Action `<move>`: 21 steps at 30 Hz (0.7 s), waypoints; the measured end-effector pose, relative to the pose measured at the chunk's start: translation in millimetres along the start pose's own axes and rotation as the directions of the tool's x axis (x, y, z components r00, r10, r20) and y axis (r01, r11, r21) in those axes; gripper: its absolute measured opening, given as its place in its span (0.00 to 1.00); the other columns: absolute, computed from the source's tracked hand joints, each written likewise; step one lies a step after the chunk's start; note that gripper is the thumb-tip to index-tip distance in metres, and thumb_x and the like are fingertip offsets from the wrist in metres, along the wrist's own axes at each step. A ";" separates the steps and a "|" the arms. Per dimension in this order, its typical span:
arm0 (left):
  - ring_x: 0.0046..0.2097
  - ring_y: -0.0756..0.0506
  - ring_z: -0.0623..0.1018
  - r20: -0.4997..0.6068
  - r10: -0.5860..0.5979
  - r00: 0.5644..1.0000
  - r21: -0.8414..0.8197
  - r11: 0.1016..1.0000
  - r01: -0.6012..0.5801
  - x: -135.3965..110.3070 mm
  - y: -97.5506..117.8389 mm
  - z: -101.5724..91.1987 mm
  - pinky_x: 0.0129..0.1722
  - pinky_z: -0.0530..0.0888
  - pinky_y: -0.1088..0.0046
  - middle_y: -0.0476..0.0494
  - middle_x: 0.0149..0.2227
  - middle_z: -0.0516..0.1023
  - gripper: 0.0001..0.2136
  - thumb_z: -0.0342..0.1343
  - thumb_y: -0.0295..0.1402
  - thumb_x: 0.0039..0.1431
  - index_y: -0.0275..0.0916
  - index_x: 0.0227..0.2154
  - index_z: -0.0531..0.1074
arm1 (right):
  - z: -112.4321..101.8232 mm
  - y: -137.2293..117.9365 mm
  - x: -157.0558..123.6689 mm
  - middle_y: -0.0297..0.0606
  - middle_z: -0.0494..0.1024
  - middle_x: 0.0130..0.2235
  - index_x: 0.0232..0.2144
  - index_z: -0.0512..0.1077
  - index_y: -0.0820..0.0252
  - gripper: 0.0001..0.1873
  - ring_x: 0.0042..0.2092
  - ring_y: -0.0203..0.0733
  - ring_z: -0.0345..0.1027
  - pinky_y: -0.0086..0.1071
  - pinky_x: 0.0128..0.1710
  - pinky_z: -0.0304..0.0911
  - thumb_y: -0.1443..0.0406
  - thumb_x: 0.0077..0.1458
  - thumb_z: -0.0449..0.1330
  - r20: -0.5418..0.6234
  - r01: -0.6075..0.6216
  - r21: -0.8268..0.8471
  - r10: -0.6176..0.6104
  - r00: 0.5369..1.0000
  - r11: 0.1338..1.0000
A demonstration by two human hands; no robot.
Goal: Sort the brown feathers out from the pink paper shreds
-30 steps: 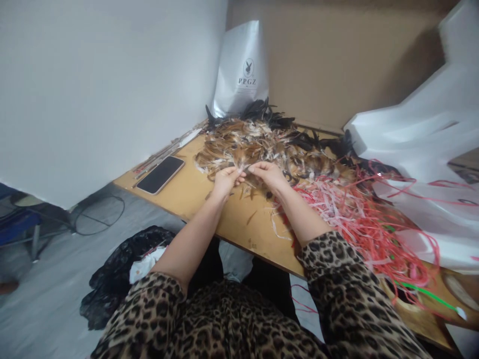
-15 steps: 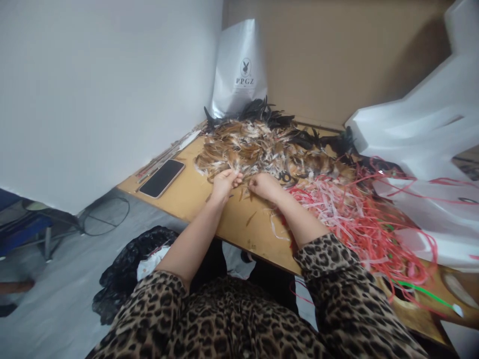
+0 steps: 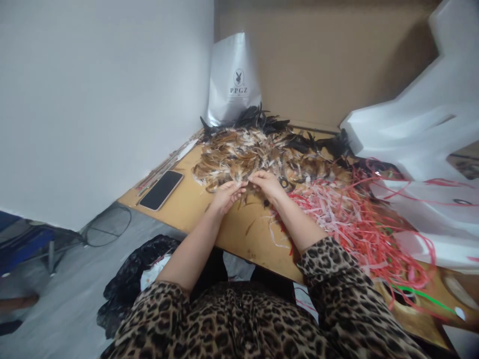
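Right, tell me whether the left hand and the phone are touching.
Apart: the head view plainly shows a stretch of yellow tabletop between the left hand and the phone.

Two hands [image 3: 225, 196], one feather heap [image 3: 239, 152], one phone [image 3: 162, 190], one silver bag [image 3: 234, 57], one black bag [image 3: 123, 284]

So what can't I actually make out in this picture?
All in the head view:
- Whether the pinching left grip and right grip share one thing: too small, blurred.
- Tabletop under the feathers: hidden by them.
- The bag's lowest print: too small.
- Blue object: cut off by the left edge.
- White piece: cut off by the right edge.
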State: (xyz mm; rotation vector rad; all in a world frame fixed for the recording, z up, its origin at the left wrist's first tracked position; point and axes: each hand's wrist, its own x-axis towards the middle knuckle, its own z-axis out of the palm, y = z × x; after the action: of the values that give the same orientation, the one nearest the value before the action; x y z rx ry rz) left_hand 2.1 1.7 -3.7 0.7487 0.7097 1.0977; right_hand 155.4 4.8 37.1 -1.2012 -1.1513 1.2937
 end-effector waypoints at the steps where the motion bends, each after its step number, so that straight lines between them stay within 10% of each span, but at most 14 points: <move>1: 0.30 0.55 0.75 0.020 -0.006 1.000 0.012 1.000 0.006 0.1 -0.9 0.2 0.26 0.67 0.84 0.41 0.37 0.78 0.11 0.62 0.31 0.44 0.32 0.32 0.73 | 1.2 0.7 -0.5 0.27 0.66 0.16 0.20 0.69 0.62 0.14 0.19 0.27 0.54 0.24 0.19 0.47 0.58 0.34 0.65 0.003 0.007 0.013 -0.007 1.000 1.000; 21: 0.24 0.58 0.72 0.029 -0.039 0.999 -0.021 0.999 0.040 3.0 -3.6 -0.4 0.23 0.67 0.86 0.46 0.26 0.76 0.08 0.63 0.30 0.43 0.31 0.28 0.74 | 4.4 1.5 -2.5 0.29 0.70 0.20 0.21 0.70 0.63 0.11 0.23 0.29 0.57 0.27 0.27 0.53 0.61 0.37 0.64 0.068 0.090 0.040 -0.092 0.993 0.995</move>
State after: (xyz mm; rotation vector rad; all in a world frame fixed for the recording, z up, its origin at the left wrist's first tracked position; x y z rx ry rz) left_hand 4.5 3.6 -7.3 0.7276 0.6848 1.0556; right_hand 151.0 2.1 36.1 -1.0714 -1.2134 1.2912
